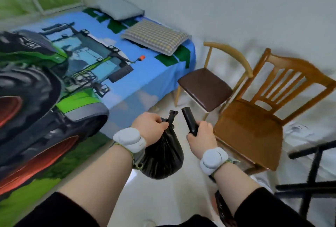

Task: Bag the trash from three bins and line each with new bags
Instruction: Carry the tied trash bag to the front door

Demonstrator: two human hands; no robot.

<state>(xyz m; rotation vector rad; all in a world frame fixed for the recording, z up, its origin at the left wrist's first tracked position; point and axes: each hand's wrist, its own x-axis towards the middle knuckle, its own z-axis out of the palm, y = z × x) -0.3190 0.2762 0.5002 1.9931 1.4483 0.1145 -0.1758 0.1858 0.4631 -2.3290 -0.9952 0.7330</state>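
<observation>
My left hand (150, 126) grips the knotted neck of a full black trash bag (163, 155), which hangs below the fist over the pale floor. My right hand (201, 135) holds a tight black roll of new bags (190, 122); the roll sticks up and to the left out of the fist. Both wrists carry grey bands. No bin shows in this view.
A bed with a tractor-print cover (72, 74) fills the left side, with two pillows at its far end. A brown-seated chair (205, 88) and a wooden slat-back chair (254, 128) stand to the right. A black metal frame (312, 172) sits at the lower right.
</observation>
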